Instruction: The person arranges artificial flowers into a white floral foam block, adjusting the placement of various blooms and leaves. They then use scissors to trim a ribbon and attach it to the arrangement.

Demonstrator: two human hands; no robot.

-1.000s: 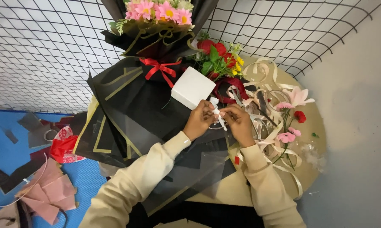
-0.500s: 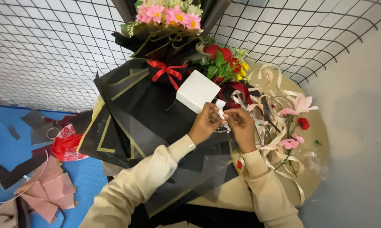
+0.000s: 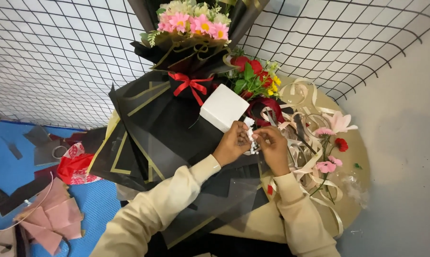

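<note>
Both hands meeting over the round table [image 3: 355,157]. Left hand [image 3: 231,144] and right hand [image 3: 273,147] pinching one small white piece [image 3: 251,141] between fingertips, just below the corner of a white foam block [image 3: 223,107]. Block resting on black wrapping paper with gold edging [image 3: 150,126]. Pink-daisy bouquet with red bow [image 3: 191,28] standing behind. Beige ribbons [image 3: 303,138] and loose pink flowers [image 3: 331,143] lying right of the hands.
</note>
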